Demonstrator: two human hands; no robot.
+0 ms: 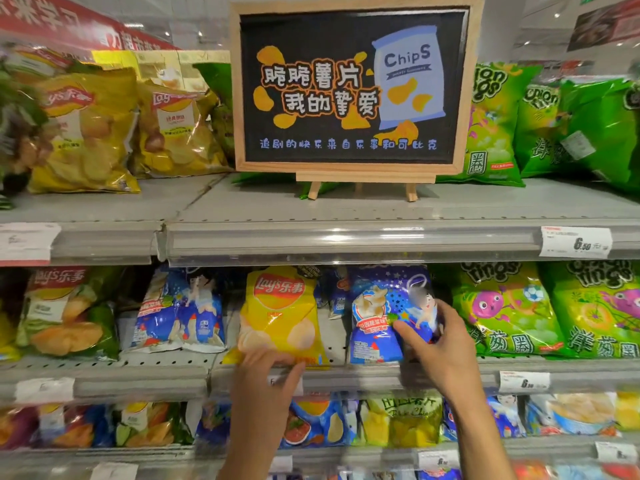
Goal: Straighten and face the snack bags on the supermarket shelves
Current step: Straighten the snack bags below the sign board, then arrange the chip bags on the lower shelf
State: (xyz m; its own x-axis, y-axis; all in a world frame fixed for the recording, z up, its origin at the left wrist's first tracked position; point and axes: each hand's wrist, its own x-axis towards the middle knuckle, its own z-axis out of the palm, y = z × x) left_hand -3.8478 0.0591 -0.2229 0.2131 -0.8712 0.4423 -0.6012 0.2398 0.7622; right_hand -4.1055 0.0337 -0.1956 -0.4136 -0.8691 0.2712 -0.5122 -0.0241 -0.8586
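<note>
On the middle shelf a yellow Lay's bag stands upright, facing front. My left hand pinches its bottom edge. Right of it stands a blue snack bag with cartoon figures. My right hand grips that bag's lower right side, thumb across the front. Another blue bag leans further left, and a green-and-red Lay's bag stands at the far left. Green onion-ring bags fill the right end of this shelf.
A chalkboard sign on a small easel stands on the top shelf between yellow Lay's bags and green onion-ring bags. Price tags hang on the shelf rails. The lower shelf holds several mixed snack bags.
</note>
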